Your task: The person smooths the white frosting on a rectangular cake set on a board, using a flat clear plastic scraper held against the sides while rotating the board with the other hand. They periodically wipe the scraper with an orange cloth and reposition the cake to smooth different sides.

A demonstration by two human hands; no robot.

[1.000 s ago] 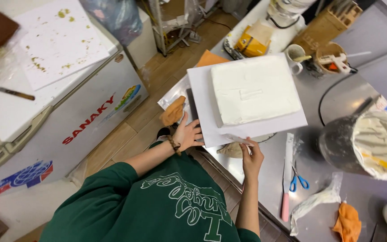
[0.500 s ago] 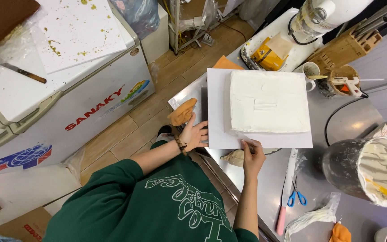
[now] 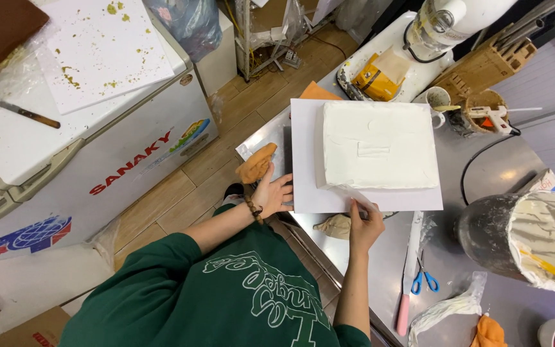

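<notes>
The chest freezer (image 3: 97,160) serves as the landmark. On its white front face runs a slanted line of red lettering (image 3: 131,160), and up-right of that lettering, near the freezer's corner, sits a small multicoloured sticker (image 3: 192,133) in blue, green and orange. At the lower left end of the same face is a larger blue and red emblem label (image 3: 20,234). Below the freezer's left end, on the floor, a brown cardboard box (image 3: 30,331) shows. Well to the right of the freezer, on the counter (image 3: 483,167), lies a yellow package (image 3: 370,80) with a dark marking, partly under pale paper.
</notes>
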